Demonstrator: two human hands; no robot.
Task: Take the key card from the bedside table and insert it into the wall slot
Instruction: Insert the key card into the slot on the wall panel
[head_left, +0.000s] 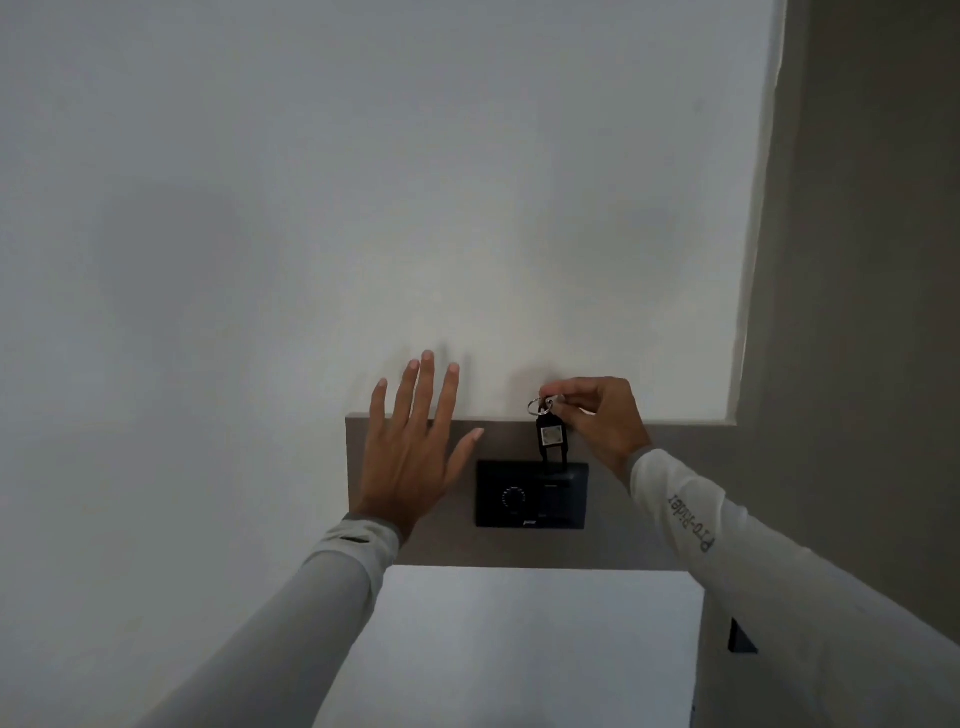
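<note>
while the key card hung upright with its lower end at the top edge of the black wall panel, right at the panel's upper right part, whether it had gone into the slot could not be told. a metal ring sat at the card's top, above the panel. the right hand pinched that ring end between fingertips, up and to the right of the panel, its pale sleeve bearing dark lettering. the left hand was spread flat with fingers apart, gripping nothing, just left of the panel, over the brown board that carried the panel. a white surface lay below the panel, and the white wall rose above it.
</note>
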